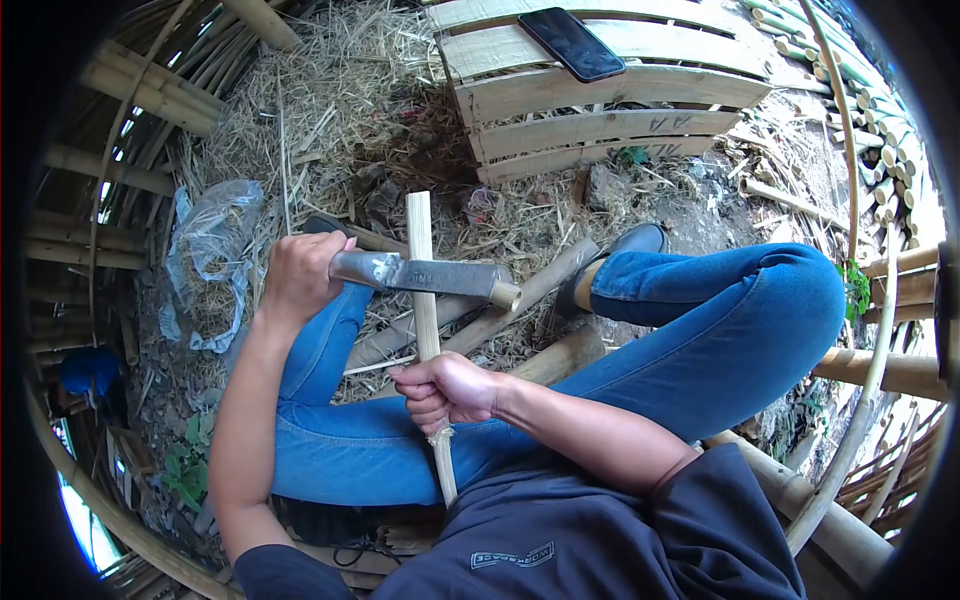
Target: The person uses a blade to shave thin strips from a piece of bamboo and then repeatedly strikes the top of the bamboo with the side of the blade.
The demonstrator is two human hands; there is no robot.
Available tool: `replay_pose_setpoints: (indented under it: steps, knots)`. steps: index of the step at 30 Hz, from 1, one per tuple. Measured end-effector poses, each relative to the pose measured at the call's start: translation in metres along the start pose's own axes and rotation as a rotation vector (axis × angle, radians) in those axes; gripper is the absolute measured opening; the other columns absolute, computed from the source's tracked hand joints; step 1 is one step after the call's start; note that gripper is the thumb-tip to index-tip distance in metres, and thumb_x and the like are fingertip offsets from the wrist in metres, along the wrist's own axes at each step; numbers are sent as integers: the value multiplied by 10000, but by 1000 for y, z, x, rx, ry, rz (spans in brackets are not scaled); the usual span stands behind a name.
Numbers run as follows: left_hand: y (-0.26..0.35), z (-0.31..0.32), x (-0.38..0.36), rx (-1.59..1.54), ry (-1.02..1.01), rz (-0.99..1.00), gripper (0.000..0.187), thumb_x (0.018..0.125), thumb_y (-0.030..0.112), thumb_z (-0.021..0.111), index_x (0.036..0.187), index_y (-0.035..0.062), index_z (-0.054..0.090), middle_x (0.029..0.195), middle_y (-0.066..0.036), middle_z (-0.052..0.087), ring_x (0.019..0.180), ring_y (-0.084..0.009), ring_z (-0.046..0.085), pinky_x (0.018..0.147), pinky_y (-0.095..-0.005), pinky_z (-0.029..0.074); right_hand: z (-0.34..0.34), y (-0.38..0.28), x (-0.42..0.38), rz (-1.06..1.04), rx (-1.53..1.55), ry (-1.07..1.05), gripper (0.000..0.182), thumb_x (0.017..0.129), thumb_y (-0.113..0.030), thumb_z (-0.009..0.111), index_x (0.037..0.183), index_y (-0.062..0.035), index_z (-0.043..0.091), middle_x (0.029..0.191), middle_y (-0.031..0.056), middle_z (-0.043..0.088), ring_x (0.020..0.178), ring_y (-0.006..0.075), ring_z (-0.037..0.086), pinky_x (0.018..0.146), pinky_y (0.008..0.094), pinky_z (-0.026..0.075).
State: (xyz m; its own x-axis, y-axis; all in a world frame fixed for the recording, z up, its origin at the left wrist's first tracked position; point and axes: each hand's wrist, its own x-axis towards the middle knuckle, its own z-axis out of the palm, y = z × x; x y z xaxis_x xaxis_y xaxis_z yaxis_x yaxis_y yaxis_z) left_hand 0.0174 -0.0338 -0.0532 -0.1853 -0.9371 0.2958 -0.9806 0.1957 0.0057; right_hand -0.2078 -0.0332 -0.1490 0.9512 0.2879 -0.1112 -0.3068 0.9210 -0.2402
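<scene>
My left hand (298, 272) is closed round the grip of a machete (455, 276), its broad dark blade pointing right. The blade crosses in front of the upper part of a pale split bamboo strip (421, 235). My right hand (447, 392) is wrapped round the strip lower down, thumb uppermost. The strip stands lengthwise between my legs, its lower end reaching my shirt; a frayed ring shows just under my right fist. My fingers hide the machete's grip.
Bamboo pieces (545, 290) lie on the ground between my bent legs. Beyond them stands a slatted wooden crate (600, 92) with a phone (571, 44) on top. A clear plastic bag (215, 240) lies at left, and cut bamboo poles (890, 150) are stacked at far right.
</scene>
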Motion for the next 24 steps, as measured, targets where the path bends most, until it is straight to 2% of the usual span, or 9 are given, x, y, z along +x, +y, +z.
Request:
replay_pose_setpoints:
  steps: [2, 7, 11, 14, 17, 24]
  knots:
    - [-5, -3, 3, 36, 25, -23, 295, 890, 159, 635, 665, 42, 486, 613, -162, 558, 599, -374, 595, 535, -456, 445, 1, 1, 2, 0, 8, 1, 447, 1043, -319, 405, 636, -169, 298, 549, -63, 199, 471, 102, 180, 489, 287, 239]
    - [-20, -14, 4, 246, 56, -147, 91, 867, 137, 626, 818, 62, 610, 728, -134, 662, 675, -347, 659, 579, -445, 504, 1, -1, 1, 28, 5, -1, 478, 1058, -352, 377, 629, -172, 264, 553, -62, 178, 481, 105, 166, 518, 283, 262]
    - [-32, -27, -2, 273, 131, -217, 117, 879, 146, 633, 806, 61, 604, 720, -135, 655, 670, -352, 649, 573, -444, 486, 4, 4, 6, 11, -45, -50, 485, 1055, -354, 387, 623, -168, 265, 546, -60, 185, 473, 108, 168, 514, 291, 262]
    - [-20, -32, -1, 258, 134, -186, 186, 884, 154, 644, 747, 54, 568, 676, -121, 627, 652, -342, 637, 565, -430, 472, 3, 0, 4, 5, -20, 126, 479, 1055, -353, 388, 626, -169, 276, 548, -60, 184, 472, 109, 172, 513, 293, 262]
    - [-3, -30, 4, 207, 161, -42, 248, 880, 155, 652, 690, 59, 525, 621, -106, 580, 604, -315, 615, 540, -416, 452, -1, -2, 3, -3, -32, 64, 474, 1056, -354, 384, 630, -172, 285, 550, -62, 183, 477, 110, 177, 525, 292, 284]
    - [10, -14, -8, 124, 21, 107, 252, 849, 137, 669, 664, 71, 511, 585, -79, 545, 544, -276, 583, 507, -406, 430, -8, -8, 0, -27, -20, 2, 484, 1058, -371, 358, 625, -177, 269, 547, -67, 179, 478, 106, 173, 511, 290, 273]
